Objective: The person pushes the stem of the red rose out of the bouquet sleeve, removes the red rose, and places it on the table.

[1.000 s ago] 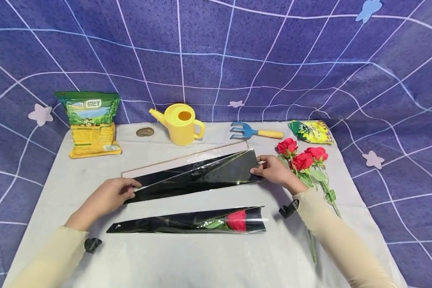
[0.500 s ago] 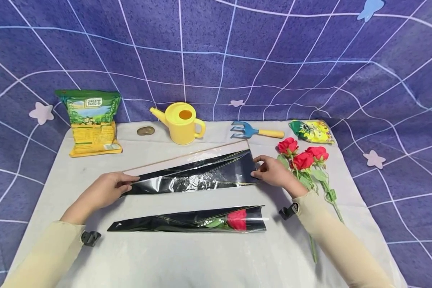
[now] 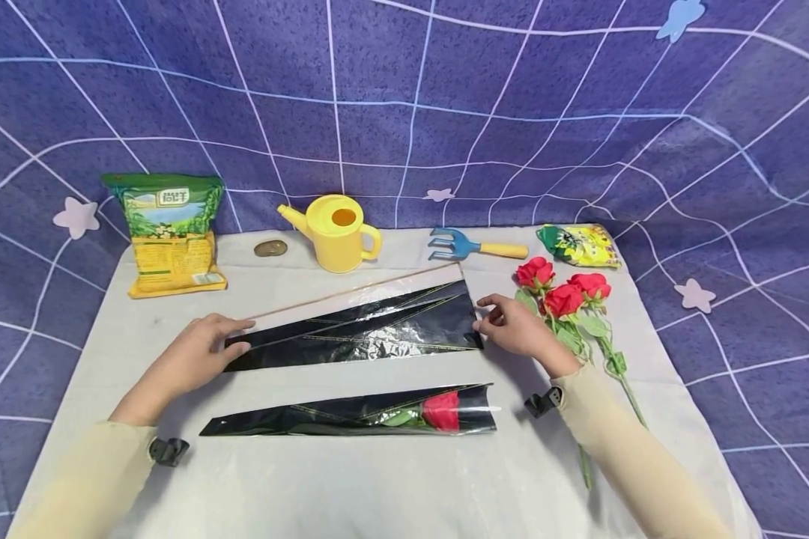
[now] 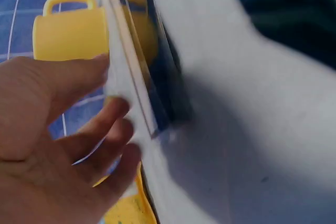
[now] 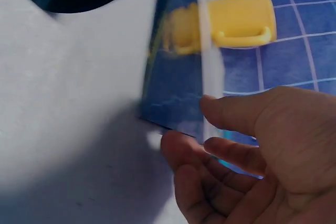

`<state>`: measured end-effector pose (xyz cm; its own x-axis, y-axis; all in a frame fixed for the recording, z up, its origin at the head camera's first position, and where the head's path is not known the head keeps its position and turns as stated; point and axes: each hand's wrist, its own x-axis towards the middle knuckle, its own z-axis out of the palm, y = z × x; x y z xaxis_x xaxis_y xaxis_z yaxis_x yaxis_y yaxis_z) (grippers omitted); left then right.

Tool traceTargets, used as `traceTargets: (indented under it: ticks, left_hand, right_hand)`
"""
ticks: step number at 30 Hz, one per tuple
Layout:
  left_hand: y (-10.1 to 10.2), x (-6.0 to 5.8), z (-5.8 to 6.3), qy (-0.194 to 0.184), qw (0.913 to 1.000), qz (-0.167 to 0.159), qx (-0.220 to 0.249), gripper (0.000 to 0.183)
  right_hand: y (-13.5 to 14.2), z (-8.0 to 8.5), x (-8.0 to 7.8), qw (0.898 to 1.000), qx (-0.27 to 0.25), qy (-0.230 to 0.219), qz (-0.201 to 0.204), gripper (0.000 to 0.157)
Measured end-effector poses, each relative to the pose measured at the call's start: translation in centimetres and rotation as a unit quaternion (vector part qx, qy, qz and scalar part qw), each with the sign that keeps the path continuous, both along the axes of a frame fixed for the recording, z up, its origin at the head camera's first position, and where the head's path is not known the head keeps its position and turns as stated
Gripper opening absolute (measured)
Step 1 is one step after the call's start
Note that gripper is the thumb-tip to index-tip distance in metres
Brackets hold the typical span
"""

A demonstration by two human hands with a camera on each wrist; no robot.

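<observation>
A black and clear plastic flower sleeve point(image 3: 391, 329) lies across the middle of the table, its wide end to the right. My left hand point(image 3: 201, 350) is at its narrow end, thumb and fingers spread apart; the left wrist view shows the sleeve end point(image 4: 157, 114) just beyond the fingertips. My right hand point(image 3: 515, 326) is by the wide end, fingertips right at the edge. In the right wrist view a gap shows between thumb and fingers at the sleeve's corner point(image 5: 173, 114). Nearer me lies a second sleeve point(image 3: 297, 419) with a red rose point(image 3: 441, 412) inside.
Several loose red roses point(image 3: 562, 299) lie right, their stems passing beside my right forearm. Along the back stand a green-yellow bag point(image 3: 171, 236), a brown stone point(image 3: 271, 248), a yellow watering can point(image 3: 337, 232), a blue hand fork point(image 3: 475, 245) and a small yellow-green packet point(image 3: 578, 245).
The upper sleeve has settled flatter on the table. My left hand's thumb and fingers have parted from its narrow end. My right hand has eased off the wide end's edge, staying beside it.
</observation>
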<state>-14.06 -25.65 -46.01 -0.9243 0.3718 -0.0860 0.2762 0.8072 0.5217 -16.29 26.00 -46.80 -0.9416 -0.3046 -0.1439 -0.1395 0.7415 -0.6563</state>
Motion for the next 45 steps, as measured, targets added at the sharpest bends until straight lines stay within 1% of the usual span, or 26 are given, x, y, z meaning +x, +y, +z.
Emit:
traceTargets:
  ticks: [2, 4, 6, 8, 10, 13, 15, 17, 19, 22, 26, 29, 31, 34, 36, 38, 41, 45]
  left_hand:
    - [1.1, 0.8, -0.3, 0.035, 0.9993, -0.007, 0.008, 0.039]
    - [2.5, 2.0, -0.3, 0.064, 0.9975, -0.028, 0.011, 0.041]
    - [4.3, 3.4, -0.2, 0.083, 0.9950, -0.056, 0.003, 0.045]
    - [6.2, 4.8, -0.1, 0.103, 0.9912, -0.082, -0.011, 0.051]
    - [7.9, 6.2, -0.2, 0.120, 0.9865, -0.108, -0.027, 0.057]
    - [9.9, 7.8, -0.9, 0.128, 0.9806, -0.140, -0.048, 0.064]
    - [10.8, 8.6, -1.5, 0.127, 0.9772, -0.157, -0.064, 0.067]
    - [11.3, 9.0, -2.2, 0.128, 0.9740, -0.168, -0.082, 0.069]
    - [11.5, 9.4, -2.7, 0.133, 0.9718, -0.173, -0.090, 0.070]
    - [11.6, 9.5, -3.1, 0.149, 0.9677, -0.178, -0.097, 0.068]
    - [11.7, 9.4, -3.3, 0.172, 0.9628, -0.185, -0.097, 0.059]
    - [11.8, 9.2, -3.1, 0.177, 0.9628, -0.183, -0.089, 0.053]
    - [11.7, 9.2, -2.6, 0.175, 0.9646, -0.181, -0.079, 0.051]
    - [11.8, 8.9, -1.5, 0.179, 0.9655, -0.179, -0.060, 0.050]
    - [11.9, 8.5, -0.3, 0.189, 0.9644, -0.180, -0.045, 0.051]
    - [12.1, 7.8, 1.0, 0.201, 0.9622, -0.182, -0.028, 0.051]
    - [12.3, 6.5, 3.1, 0.218, 0.9596, -0.178, 0.001, 0.051]
    - [12.7, 5.0, 5.5, 0.231, 0.9576, -0.169, 0.034, 0.050]
  right_hand:
    - [0.0, 0.6, 0.5, 1.000, -0.006, 0.010, 0.005, 0.042]
    - [-0.1, 1.4, 1.2, 0.999, -0.012, 0.024, 0.025, 0.041]
    - [-0.5, 2.1, 2.3, 0.997, -0.018, 0.049, 0.058, 0.041]
    - [-1.3, 2.8, 3.6, 0.992, -0.011, 0.080, 0.098, 0.042]
    - [-2.3, 3.2, 4.9, 0.983, 0.007, 0.114, 0.143, 0.045]
    - [-4.1, 3.3, 6.7, 0.965, 0.046, 0.154, 0.206, 0.053]
    - [-5.3, 2.9, 7.8, 0.954, 0.073, 0.167, 0.240, 0.061]
    - [-6.2, 2.4, 8.6, 0.943, 0.097, 0.175, 0.265, 0.069]
    - [-6.8, 1.8, 9.2, 0.937, 0.120, 0.175, 0.278, 0.074]
    - [-7.2, 0.9, 9.7, 0.933, 0.143, 0.172, 0.282, 0.073]
    - [-7.2, 0.1, 9.8, 0.932, 0.148, 0.182, 0.278, 0.065]
    - [-7.1, 0.2, 9.7, 0.930, 0.142, 0.189, 0.280, 0.060]
    - [-7.0, 0.9, 9.5, 0.931, 0.137, 0.187, 0.283, 0.057]
    - [-6.6, 2.6, 9.0, 0.931, 0.132, 0.189, 0.283, 0.056]
    - [-6.3, 4.0, 8.5, 0.930, 0.133, 0.194, 0.283, 0.055]
    - [-6.0, 5.6, 7.9, 0.926, 0.138, 0.206, 0.285, 0.057]
    - [-5.4, 7.9, 6.7, 0.922, 0.137, 0.224, 0.285, 0.056]
    - [-4.8, 10.3, 5.4, 0.919, 0.129, 0.245, 0.280, 0.053]
